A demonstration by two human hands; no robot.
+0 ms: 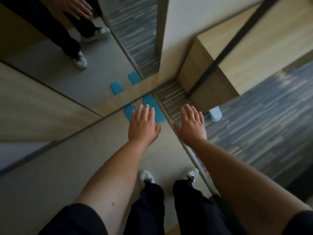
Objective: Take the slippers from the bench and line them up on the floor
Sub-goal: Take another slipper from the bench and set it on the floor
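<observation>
Two blue slippers lie side by side on the pale tiled floor, against the base of a mirror. The right slipper (155,107) is mostly visible, while the left slipper (129,112) is partly hidden behind my left hand (143,126). That hand hovers above them, fingers spread, holding nothing. My right hand (192,124) is also open and empty, over the metal floor strip to the right of the slippers. A wooden bench (199,73) stands at the upper right with nothing visible on it.
A mirror (67,56) fills the upper left and reflects the slippers, my legs and a hand. A metal threshold strip (186,146) divides the tile from striped grey carpet (262,116). A small pale object (215,114) sits on the carpet. My white shoes (146,176) are below.
</observation>
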